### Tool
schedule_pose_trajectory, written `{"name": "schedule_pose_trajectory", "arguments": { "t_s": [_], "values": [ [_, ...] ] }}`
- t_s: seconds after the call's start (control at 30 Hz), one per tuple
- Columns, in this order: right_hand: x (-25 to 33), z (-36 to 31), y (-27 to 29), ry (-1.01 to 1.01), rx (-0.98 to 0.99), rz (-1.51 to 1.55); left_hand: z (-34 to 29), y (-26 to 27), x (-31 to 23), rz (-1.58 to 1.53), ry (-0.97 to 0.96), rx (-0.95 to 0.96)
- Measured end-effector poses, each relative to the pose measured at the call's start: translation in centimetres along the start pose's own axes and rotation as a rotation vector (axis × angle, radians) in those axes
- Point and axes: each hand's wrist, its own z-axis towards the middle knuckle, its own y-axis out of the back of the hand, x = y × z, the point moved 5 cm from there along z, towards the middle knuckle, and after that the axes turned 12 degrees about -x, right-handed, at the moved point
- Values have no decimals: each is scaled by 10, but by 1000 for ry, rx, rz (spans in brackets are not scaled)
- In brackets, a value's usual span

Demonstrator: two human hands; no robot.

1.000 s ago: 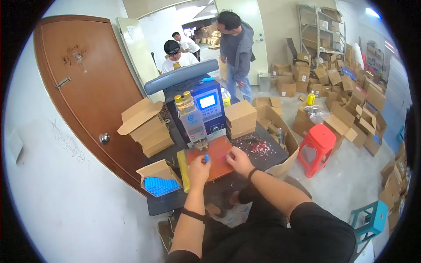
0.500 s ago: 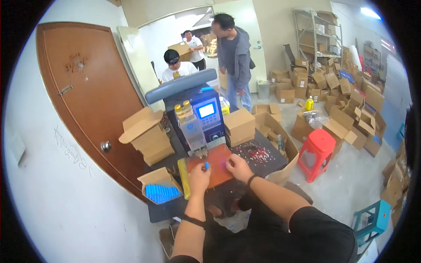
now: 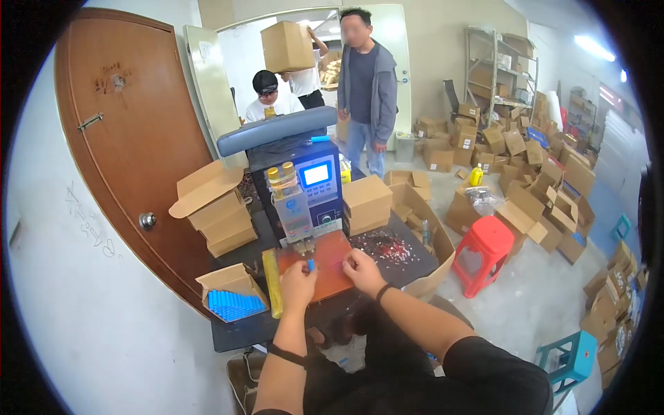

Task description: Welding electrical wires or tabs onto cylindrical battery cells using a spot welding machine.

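While our left hand (image 3: 299,283) pinches the blue cylinder (image 3: 311,265) over the orange board (image 3: 333,282), one end clear, likely for access, our right hand (image 3: 364,270) sits apart; we cannot tell whether it grips anything. The open box (image 3: 220,279) likely puts similar cylinders (image 3: 235,304) within reach.

Reading the black table (image 3: 235,337) as my dial, I saw the blue-fronted machine (image 3: 325,197) standing near twelve, a brown box (image 3: 366,204) at one, scattered small bits (image 3: 393,250) at two, an orange plate (image 3: 330,280) at the centre and an open carton (image 3: 232,280) before nine. On the grey floor (image 3: 526,297), I made out heaped cartons (image 3: 513,143) toward two, a red stool (image 3: 492,229) at three and a teal stool (image 3: 584,353) toward four.
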Motion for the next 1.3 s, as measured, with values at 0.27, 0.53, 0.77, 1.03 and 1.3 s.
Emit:
{"name": "schedule_pose_trajectory", "arguments": {
  "t_s": [0.27, 0.53, 0.77, 1.03, 1.3],
  "values": [
    [-6, 4, 0, 10, -1, -4, 0, 1, -5, -13, -52, -47],
    [-11, 1, -5, 67, -12, 7, -3, 6, -6, -54, -59, -41],
    [-17, 1, -4, -14, -6, 27, -1, 1, -3, -103, -11, 14],
    [-18, -4, -4, -2, -18, 11, -5, -1, 2, -130, -12, 10],
    [-11, 0, -11, 59, 0, 47, -3, 0, 17, -99, 26, -36]
  ]
}}
